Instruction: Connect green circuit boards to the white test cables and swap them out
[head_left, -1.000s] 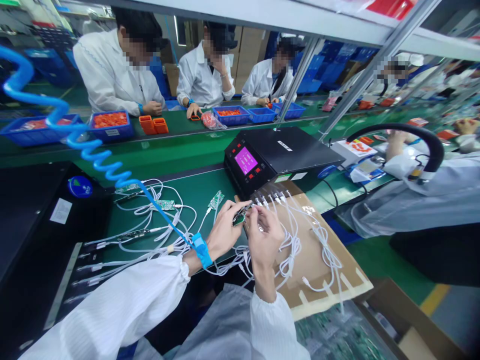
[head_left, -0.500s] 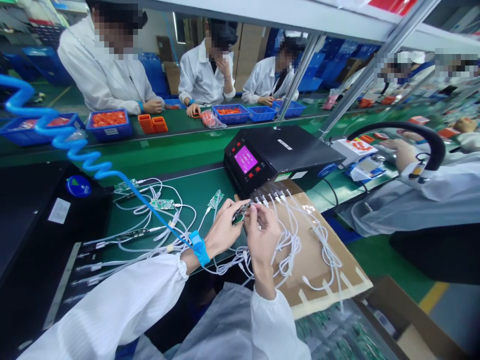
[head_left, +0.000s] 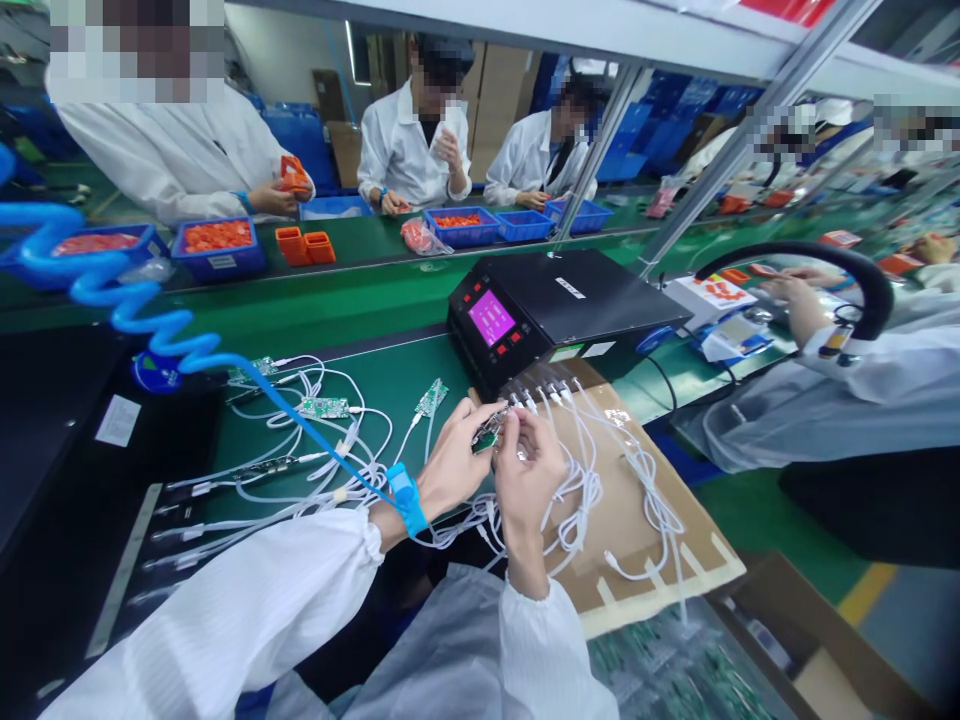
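A small circuit board (head_left: 489, 432) is gripped between the thumb and fingers of my left hand (head_left: 454, 458), just in front of the black tester. At the board's right end, the thumb and fingers of my right hand (head_left: 529, 468) are pinched together. What lies between those fingertips is hidden. Around my left wrist is a blue wristband (head_left: 406, 498) with a coiled blue cord (head_left: 161, 312). Left of my hands, a green circuit board (head_left: 430, 398) sits on a white cable, and another circuit board (head_left: 326, 408) lies among tangled white cables (head_left: 367, 440).
A black tester (head_left: 570, 295) with a lit pink screen stands ahead. White cables run from it over a cardboard sheet (head_left: 637, 530). A second black box (head_left: 60, 450) is at left. Co-workers sit across the belt behind blue bins (head_left: 217, 262); another works at right.
Both my hands have shifted slightly right, and the board has turned a little, showing more green. Across the belt, the left co-worker has leaned left and now holds up an orange part.
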